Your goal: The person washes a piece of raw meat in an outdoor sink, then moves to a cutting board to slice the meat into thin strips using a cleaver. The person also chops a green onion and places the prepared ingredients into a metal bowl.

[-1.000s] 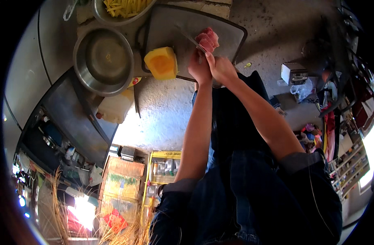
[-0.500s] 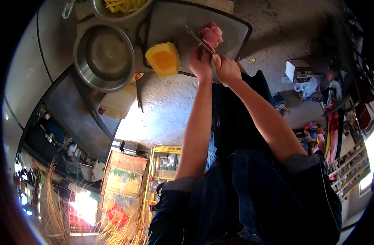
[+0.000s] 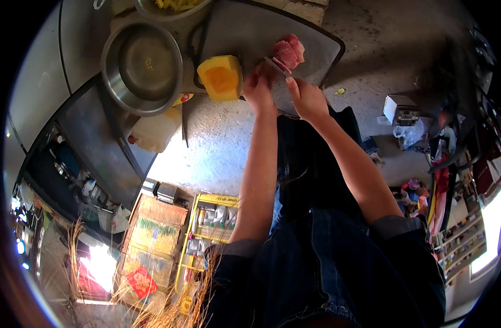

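Observation:
My right hand [image 3: 310, 100] is closed round the handle of a knife [image 3: 278, 66], thumb along the top; its blade points up and left over a dark cutting board [image 3: 239, 24]. Beside the blade, my left hand [image 3: 259, 90] has its fingers curled over a reddish piece of meat, mostly hidden and in shadow. Just past the knife, pink-red slices of meat [image 3: 289, 51] lie in a small heap on the board. A cut block of pumpkin [image 3: 220, 78], yellow with an orange centre, sits left of my left hand.
To the left stands a wide metal basin [image 3: 109, 68] with a few yellow bits inside. Behind it, another metal bowl [image 3: 143, 11] holds yellow strips. A whitish plastic jug [image 3: 157, 131] is below the basin. A small box [image 3: 399, 109] and plastic bag [image 3: 409, 134] lie on the floor at right.
My left hand has shifted slightly left, away from the right hand. The knife has turned and less of its blade shows. The whole view has shifted a little.

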`<state>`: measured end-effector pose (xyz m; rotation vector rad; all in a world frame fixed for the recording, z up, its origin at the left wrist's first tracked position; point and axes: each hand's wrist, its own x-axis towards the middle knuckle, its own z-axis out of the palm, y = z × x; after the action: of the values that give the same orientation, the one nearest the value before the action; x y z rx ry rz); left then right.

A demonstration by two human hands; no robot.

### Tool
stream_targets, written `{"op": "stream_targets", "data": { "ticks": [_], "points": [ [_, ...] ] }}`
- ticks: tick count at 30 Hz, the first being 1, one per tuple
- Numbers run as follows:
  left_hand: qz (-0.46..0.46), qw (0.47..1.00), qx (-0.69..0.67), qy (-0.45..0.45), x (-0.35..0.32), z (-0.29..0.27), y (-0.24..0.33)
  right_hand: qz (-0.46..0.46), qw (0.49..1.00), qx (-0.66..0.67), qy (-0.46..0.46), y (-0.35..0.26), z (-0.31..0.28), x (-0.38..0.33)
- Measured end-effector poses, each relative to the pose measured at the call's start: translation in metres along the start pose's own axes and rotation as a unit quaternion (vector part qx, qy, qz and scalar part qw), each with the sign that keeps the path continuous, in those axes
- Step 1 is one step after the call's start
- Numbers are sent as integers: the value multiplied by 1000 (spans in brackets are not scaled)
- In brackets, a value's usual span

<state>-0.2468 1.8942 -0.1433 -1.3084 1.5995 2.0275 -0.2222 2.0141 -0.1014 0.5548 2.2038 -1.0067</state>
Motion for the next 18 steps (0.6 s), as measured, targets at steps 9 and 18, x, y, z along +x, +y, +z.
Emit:
{"op": "stream_targets", "data": {
  "ticks": [9,18],
  "points": [
    [-15,996,-77,-40,-22,0,30,10,999,29,-9,-9,-1,9],
    [126,988,-67,-60,6,33,67,16,982,187,17,4,-7,-6]
  ]
}}
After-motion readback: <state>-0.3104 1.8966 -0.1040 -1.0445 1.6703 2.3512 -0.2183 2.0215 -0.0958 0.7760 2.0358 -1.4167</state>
